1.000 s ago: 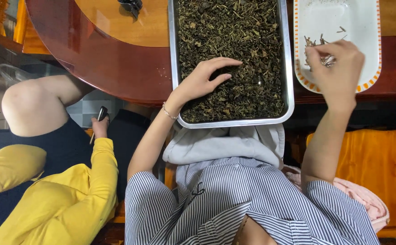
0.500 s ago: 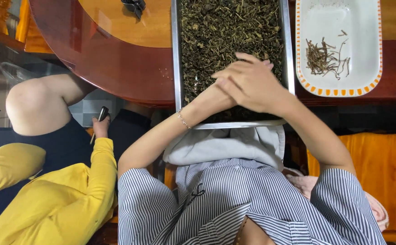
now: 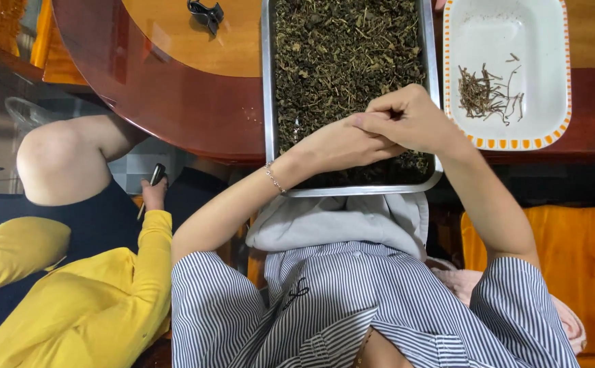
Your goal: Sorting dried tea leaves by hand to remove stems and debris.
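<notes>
A steel tray [image 3: 267, 102] full of dark dried leaves [image 3: 345, 48] sits at the near edge of the round wooden table [image 3: 195, 102]. My left hand [image 3: 335, 144], a thin bracelet on its wrist, lies over the leaves at the tray's near end. My right hand [image 3: 412, 119] rests on top of the left fingertips with its fingers curled together. The left fingers are hidden under it, and nothing shows in either hand. To the right stands a white dish with an orange rim [image 3: 509, 31] holding a small heap of thin stems [image 3: 485, 92].
A black clip [image 3: 205, 13] lies on the table's lighter inner disc. At my left sits another person in a yellow sleeve [image 3: 107, 300], whose hand [image 3: 153, 194] holds a thin dark object. An orange cushion [image 3: 584, 272] is at my right.
My right hand left the white dish, where it was over the stems, and came across to the tray onto my left hand. The left hand stayed on the leaves.
</notes>
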